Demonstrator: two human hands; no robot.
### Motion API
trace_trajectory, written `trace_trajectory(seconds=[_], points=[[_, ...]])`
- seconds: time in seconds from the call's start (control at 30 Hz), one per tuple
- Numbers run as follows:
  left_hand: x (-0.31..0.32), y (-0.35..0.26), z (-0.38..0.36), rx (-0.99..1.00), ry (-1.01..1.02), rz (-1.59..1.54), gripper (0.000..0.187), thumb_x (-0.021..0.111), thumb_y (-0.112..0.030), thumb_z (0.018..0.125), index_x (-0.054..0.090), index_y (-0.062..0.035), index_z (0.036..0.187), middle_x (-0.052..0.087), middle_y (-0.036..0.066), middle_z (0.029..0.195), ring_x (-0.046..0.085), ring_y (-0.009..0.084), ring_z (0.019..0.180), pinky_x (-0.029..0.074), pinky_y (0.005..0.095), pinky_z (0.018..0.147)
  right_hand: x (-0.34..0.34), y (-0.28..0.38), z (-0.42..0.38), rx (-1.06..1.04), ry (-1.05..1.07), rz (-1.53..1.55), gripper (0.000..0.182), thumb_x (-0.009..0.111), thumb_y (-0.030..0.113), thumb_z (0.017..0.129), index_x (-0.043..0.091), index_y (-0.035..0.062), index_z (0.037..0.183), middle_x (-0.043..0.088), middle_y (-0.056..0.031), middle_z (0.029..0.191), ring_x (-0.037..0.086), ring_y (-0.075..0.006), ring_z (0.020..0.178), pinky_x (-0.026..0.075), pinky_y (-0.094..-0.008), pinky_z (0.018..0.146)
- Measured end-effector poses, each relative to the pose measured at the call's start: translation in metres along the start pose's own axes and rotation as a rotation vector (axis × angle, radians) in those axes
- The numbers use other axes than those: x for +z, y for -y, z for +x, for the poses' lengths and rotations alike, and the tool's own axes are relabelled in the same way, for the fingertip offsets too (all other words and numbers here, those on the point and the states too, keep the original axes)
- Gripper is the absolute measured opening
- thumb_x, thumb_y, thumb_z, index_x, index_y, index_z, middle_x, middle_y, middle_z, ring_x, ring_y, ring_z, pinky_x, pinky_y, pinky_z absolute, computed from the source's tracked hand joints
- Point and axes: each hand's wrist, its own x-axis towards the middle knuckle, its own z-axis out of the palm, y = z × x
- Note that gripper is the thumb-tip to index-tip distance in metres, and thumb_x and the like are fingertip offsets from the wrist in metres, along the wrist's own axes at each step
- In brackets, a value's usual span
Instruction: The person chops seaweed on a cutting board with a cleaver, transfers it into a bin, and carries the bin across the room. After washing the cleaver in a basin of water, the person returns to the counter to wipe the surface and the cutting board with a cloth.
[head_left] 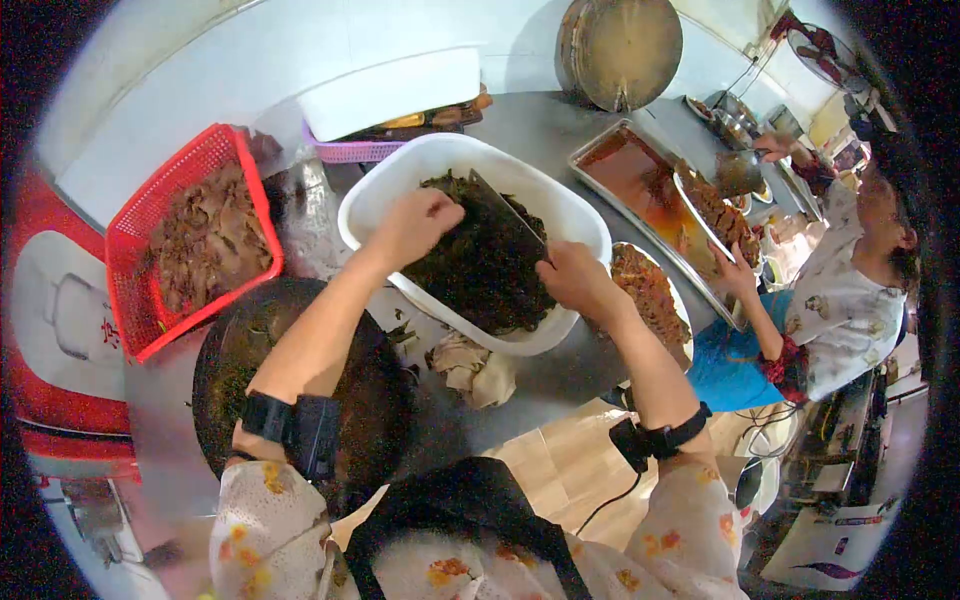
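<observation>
My right hand (580, 280) grips the handle of a cleaver (503, 208), its blade down among dark chopped greens (470, 275) in a white tub (375, 190). Over the left part of the tub is my left hand (425, 222), near the blade. Its fingers are curled inward, and what they hold, if anything, is hidden. Below my left forearm lies a dark round chopping board (235, 370) with green scraps on it. A crumpled cloth (475, 370) rests just in front of the tub.
Left stands a red basket (270, 215) of brown sliced meat (215, 240). Right are a metal tray (590, 155) of reddish liquid and a plate of brown food (650, 290). A co-worker (850, 290) holds another plate over the tray. Another round board (630, 55) leans on the wall.
</observation>
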Motion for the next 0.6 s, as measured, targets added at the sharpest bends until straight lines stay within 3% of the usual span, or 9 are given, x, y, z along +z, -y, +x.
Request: trace_trajectory(seconds=[0.1,0.23,0.27,0.33,0.37,0.43,0.47,0.53,0.6], points=[[-0.037,-0.007,-0.019,-0.301,-0.135,-0.158,0.029,0.057,-0.027,0.087,0.062,0.0009,0.083,0.056,0.003,0.063,0.055,0.0098,0.056,0.044,0.0277,0.052,0.01,-0.027,0.017,0.007,-0.03,-0.072,0.026,0.048,0.019,0.084,0.06,-0.0043,0.081,0.062,-0.0267,0.083,0.059,-0.0439,0.082,0.046,-0.0513,0.077],[-0.059,0.032,-0.087,-0.419,-0.307,-0.159,0.021,0.056,-0.018,0.087,0.062,0.0021,0.083,0.056,0.004,0.062,0.055,0.0074,0.06,0.044,0.0263,0.054,-0.003,-0.03,0.018,0.047,-0.16,0.031,0.023,0.049,0.017,0.083,0.056,-0.0055,0.084,0.059,-0.0285,0.085,0.056,-0.0453,0.087,0.043,-0.0521,0.08],[-0.039,0.078,-0.106,-0.165,-0.369,0.048,0.013,0.059,-0.012,0.081,0.063,0.001,0.085,0.062,0.008,0.067,0.059,0.0131,0.063,0.047,0.0293,0.061,-0.011,-0.026,0.014,0.043,-0.176,0.091,0.023,0.05,0.016,0.083,0.055,-0.0057,0.085,0.059,-0.0284,0.084,0.056,-0.0456,0.087,0.043,-0.0521,0.079],[-0.018,0.056,-0.126,-0.251,-0.089,0.226,0.017,0.062,-0.012,0.072,0.064,-0.0031,0.087,0.063,0.016,0.08,0.063,0.0301,0.08,0.05,0.0381,0.072,-0.015,-0.011,0.014,-0.052,-0.103,0.0,0.022,0.05,0.016,0.084,0.053,-0.0049,0.086,0.059,-0.0287,0.085,0.056,-0.0459,0.088,0.043,-0.052,0.079],[0.001,0.065,-0.133,-0.146,0.036,0.415,0.023,0.062,-0.014,0.072,0.064,-0.0056,0.093,0.061,0.017,0.088,0.061,0.0339,0.088,0.05,0.0406,0.074,-0.006,-0.009,0.018,-0.025,-0.099,0.03,0.023,0.046,0.018,0.086,0.055,-0.0033,0.088,0.061,-0.0267,0.087,0.058,-0.0432,0.085,0.046,-0.0514,0.076],[0.027,0.031,-0.131,-0.262,0.259,0.589,0.037,0.065,-0.013,0.069,0.06,-0.0046,0.105,0.055,0.019,0.106,0.06,0.0353,0.089,0.052,0.0422,0.077,-0.006,0.006,0.025,-0.105,-0.025,-0.01,0.023,0.041,0.018,0.088,0.056,0.0001,0.088,0.063,-0.0244,0.087,0.062,-0.041,0.082,0.049,-0.0517,0.074],[0.035,0.036,-0.127,-0.23,0.373,0.722,0.038,0.065,-0.011,0.069,0.059,-0.0008,0.105,0.054,0.02,0.108,0.061,0.033,0.091,0.053,0.0413,0.074,-0.001,0.011,0.03,-0.116,-0.032,-0.011,0.023,0.041,0.018,0.088,0.056,0.0001,0.088,0.063,-0.0244,0.087,0.062,-0.041,0.082,0.049,-0.0517,0.074],[0.05,0.046,-0.117,-0.256,0.482,0.842,0.039,0.065,-0.009,0.069,0.059,0.0004,0.106,0.056,0.02,0.106,0.061,0.032,0.094,0.054,0.0393,0.072,0.02,0.012,0.041,0.058,0.126,-0.023,0.021,0.041,0.017,0.088,0.055,0.0003,0.085,0.063,-0.0249,0.084,0.063,-0.0419,0.082,0.05,-0.0523,0.074],[0.055,0.053,-0.111,-0.286,0.558,0.872,0.037,0.064,-0.009,0.07,0.06,0.0001,0.105,0.057,0.018,0.104,0.06,0.0314,0.094,0.054,0.0384,0.072,0.028,0.002,0.05,-0.058,0.19,-0.071,0.021,0.041,0.016,0.088,0.055,0.0005,0.088,0.063,-0.0257,0.083,0.063,-0.0429,0.083,0.049,-0.0526,0.075]])
